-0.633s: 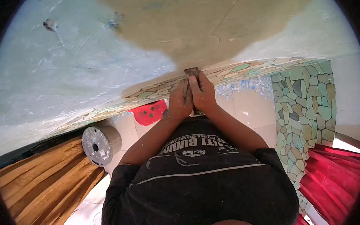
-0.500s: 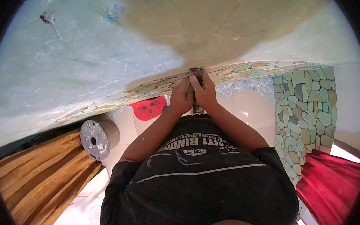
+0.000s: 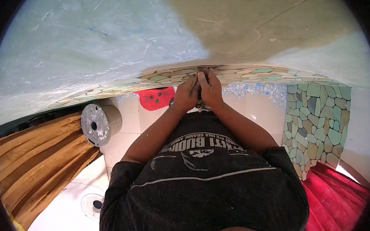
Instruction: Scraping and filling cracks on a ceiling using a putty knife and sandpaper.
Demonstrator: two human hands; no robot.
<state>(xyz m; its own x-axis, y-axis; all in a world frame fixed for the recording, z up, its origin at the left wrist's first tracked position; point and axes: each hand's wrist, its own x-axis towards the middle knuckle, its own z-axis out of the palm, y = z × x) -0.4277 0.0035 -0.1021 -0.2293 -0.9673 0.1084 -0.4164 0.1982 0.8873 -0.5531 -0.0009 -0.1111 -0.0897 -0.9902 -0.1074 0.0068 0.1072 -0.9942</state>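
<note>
My left hand (image 3: pixel 186 95) and my right hand (image 3: pixel 211 90) are close together in front of my chest, both closed round a narrow hand tool (image 3: pixel 199 94). Most of the tool is hidden by my fingers, so its exact kind cannot be made out. Its dark far end meets the stone mosaic band (image 3: pixel 161 77) low on the wall. Above that band, the pale plaster wall (image 3: pixel 117 39) is scratched and bears a large tan-brown area on the right.
A grey speckled drum (image 3: pixel 103 124) stands at the left, beside brown draped cloth (image 3: pixel 39 154). A red mat (image 3: pixel 156 101) and blue-white chips (image 3: pixel 251 90) lie along the wall's foot. Pebble-patterned flooring (image 3: pixel 317 124) and red cloth (image 3: pixel 336 199) are at the right.
The view has shifted, so the wall's tan area sits farther right and the dark hole at upper left is out of sight. Both hands keep their grip and appear slightly higher, nearer the band.
</note>
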